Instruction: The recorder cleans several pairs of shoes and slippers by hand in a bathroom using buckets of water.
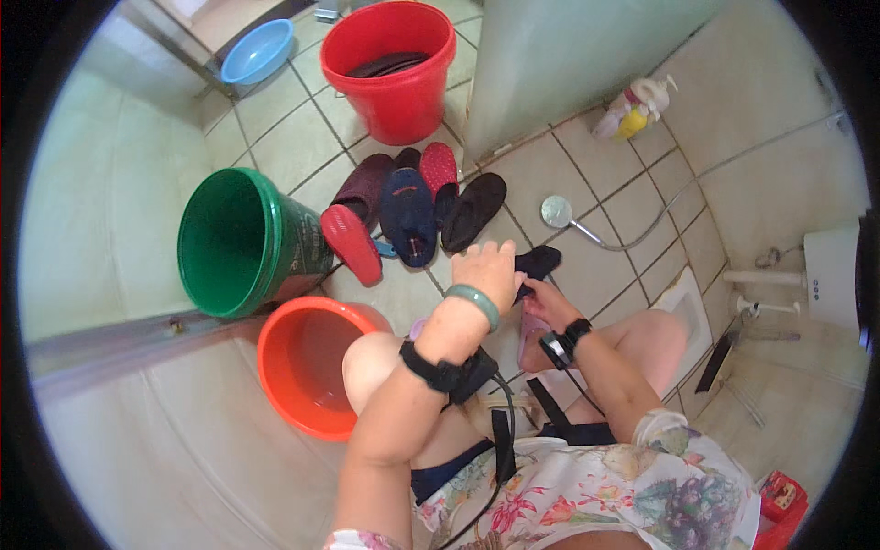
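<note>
Above my lap, a dark sock-shaped piece of cloth [539,264] sticks out between my hands, its loose end pointing to the far right. My left hand [484,278], with a green bangle at the wrist, is closed at its left side; the fingertips are partly hidden. The fingers of my right hand [547,305] pinch its lower edge. Just beyond my hands lie several slippers: a black one [474,213], a navy one [409,215], a maroon one [365,191], a red one [352,245] and a red dotted one [438,168].
An orange bucket of cloudy water [268,362] stands left of my knee, a green bucket [273,243] tipped beyond it. Farther off are a red bucket [403,101] and blue basin [258,52]. Right lie a shower head [556,212] with its hose and a pump bottle [634,108].
</note>
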Demonstrator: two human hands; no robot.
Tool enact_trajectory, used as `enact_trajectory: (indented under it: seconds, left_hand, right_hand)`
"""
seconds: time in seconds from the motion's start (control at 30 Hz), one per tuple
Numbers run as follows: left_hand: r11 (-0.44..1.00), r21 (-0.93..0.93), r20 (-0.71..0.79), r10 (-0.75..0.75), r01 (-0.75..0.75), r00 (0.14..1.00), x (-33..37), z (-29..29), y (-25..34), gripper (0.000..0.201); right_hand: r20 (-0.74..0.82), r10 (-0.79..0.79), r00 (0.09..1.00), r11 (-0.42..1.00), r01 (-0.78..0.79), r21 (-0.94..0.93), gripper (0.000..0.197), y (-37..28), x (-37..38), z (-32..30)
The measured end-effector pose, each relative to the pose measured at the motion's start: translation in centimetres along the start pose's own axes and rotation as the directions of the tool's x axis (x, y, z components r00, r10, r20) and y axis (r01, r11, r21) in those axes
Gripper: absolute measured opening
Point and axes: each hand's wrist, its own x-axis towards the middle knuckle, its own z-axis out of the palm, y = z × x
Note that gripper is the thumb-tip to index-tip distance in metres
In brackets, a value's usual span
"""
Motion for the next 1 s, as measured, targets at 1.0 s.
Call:
enact_trajectory:
  seconds: [1.0]
  left_hand:
    - [0.086,-0.952,0.307,0.331,0.295,0.892,0.3,3.1,3.4,0.050]
  right_hand:
    - [-0.317,-0.510,0.800,0.849,0.528,-0.034,0.067,-8.1,-19.8,-12.0]
